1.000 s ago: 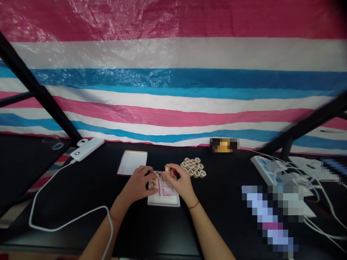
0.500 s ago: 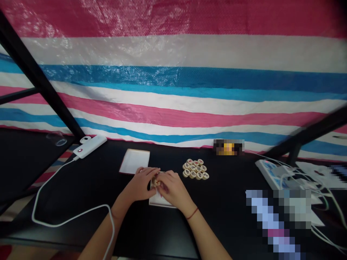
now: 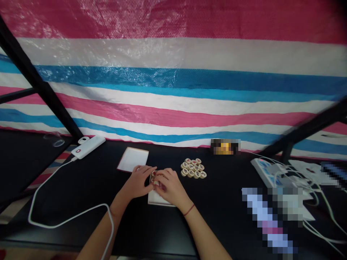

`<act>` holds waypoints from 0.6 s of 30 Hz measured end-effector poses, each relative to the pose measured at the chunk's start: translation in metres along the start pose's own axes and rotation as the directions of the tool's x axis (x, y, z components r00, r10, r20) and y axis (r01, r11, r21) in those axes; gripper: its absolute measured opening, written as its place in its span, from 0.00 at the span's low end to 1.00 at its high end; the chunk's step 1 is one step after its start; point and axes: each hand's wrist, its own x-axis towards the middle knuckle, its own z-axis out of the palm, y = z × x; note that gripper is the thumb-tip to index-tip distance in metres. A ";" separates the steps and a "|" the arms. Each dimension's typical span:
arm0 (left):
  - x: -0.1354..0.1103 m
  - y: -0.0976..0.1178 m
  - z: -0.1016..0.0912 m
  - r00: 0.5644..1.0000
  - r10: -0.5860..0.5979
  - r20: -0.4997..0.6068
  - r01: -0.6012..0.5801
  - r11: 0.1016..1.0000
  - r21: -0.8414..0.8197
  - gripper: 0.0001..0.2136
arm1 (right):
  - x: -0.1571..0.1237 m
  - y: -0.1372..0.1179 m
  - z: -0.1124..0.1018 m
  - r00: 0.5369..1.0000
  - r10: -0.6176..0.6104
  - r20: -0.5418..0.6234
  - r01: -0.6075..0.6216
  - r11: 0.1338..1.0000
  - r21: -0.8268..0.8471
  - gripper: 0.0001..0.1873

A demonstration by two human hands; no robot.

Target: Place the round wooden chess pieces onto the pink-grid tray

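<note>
A shallow white box lies on the black table, with several round Chinese chess pieces at its far left part. My left hand rests along the box's left side, its fingers stretched out and its thumb apart from them, by the pieces. Over the box, my right hand has its fingers curled down around chess pieces, which they largely hide. To the right, several more cream pieces with red and black characters stand grouped in rows, some stacked.
A second open tray or lid, white inside, lies behind my left hand. A white power bank with a long white cable is at left. On the right are a power strip and tangled cords. A striped plastic sheet hangs behind.
My right hand's fingers have lowered over the pieces in the box, and a red-marked piece now shows between my hands. The camera view has shifted slightly.
</note>
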 end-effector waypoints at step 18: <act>0.010 -0.006 0.016 0.999 -0.016 -0.033 0.020 0.992 0.128 0.29 | 0.046 0.120 -0.063 0.637 0.749 0.182 -0.640 0.645 -0.417 0.13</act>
